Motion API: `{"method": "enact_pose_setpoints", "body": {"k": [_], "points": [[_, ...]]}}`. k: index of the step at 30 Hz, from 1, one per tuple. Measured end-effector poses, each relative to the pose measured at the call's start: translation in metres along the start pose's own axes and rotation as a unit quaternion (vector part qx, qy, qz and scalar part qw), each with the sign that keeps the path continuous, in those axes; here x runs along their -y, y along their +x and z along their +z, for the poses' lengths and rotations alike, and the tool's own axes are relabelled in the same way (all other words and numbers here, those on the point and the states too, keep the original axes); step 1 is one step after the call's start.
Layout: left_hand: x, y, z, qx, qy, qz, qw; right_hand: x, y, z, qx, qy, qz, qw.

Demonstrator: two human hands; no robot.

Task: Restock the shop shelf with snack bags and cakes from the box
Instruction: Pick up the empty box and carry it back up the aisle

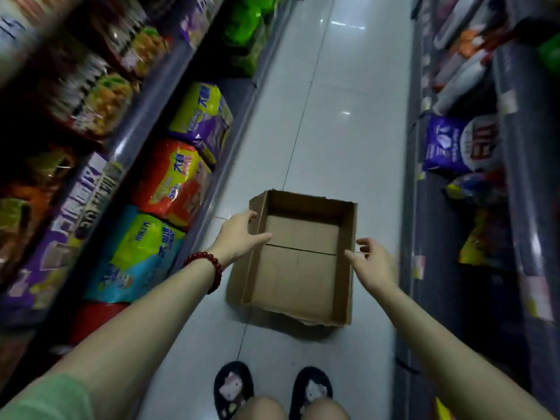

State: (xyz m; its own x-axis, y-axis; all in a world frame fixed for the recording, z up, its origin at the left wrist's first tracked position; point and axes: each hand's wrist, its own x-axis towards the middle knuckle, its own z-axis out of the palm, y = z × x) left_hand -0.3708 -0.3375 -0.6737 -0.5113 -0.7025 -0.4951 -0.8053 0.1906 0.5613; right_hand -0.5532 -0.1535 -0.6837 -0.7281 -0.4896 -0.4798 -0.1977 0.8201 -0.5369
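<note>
A brown cardboard box (pixel 298 277) lies open on the white tiled aisle floor, and nothing shows inside it. My left hand (pixel 241 234), with a red bead bracelet on the wrist, reaches to the box's left wall with relaxed fingers; thumb over the rim, fingers at the outside. My right hand (pixel 371 262) hovers at the box's right wall, fingers spread and loosely bent, holding nothing. Large snack bags (pixel 175 180) in red, yellow-green and blue fill the low shelf on the left.
Shelving runs down both sides of the narrow aisle. The left shelf edge (pixel 142 116) carries stacked bags above; the right shelf (pixel 448 144) holds purple and white bags. My two slippered feet (pixel 272 389) stand just behind the box. Open floor stretches ahead.
</note>
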Motion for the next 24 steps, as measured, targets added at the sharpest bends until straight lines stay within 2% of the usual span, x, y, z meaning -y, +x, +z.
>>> {"method": "enact_pose_setpoints", "body": {"k": [6, 13, 16, 18, 24], "points": [[0.076, 0.072, 0.086, 0.002, -0.029, -0.029, 0.999, -0.069, 0.071, 0.082, -0.011, -0.008, 0.019, 1.000], [0.148, 0.134, 0.148, -0.026, -0.118, -0.085, 0.989, -0.127, 0.130, 0.150, -0.078, -0.008, 0.057, 0.995], [0.160, 0.148, 0.165, 0.030, -0.219, -0.115, 0.968, -0.140, 0.138, 0.161, -0.095, 0.002, 0.086, 0.992], [0.161, 0.149, 0.179, 0.057, -0.235, -0.100, 0.965, -0.144, 0.138, 0.165, -0.121, -0.020, 0.092, 0.988], [0.156, 0.148, 0.184, 0.036, -0.239, -0.087, 0.966, -0.141, 0.137, 0.164, -0.143, -0.039, 0.089, 0.985]]}}
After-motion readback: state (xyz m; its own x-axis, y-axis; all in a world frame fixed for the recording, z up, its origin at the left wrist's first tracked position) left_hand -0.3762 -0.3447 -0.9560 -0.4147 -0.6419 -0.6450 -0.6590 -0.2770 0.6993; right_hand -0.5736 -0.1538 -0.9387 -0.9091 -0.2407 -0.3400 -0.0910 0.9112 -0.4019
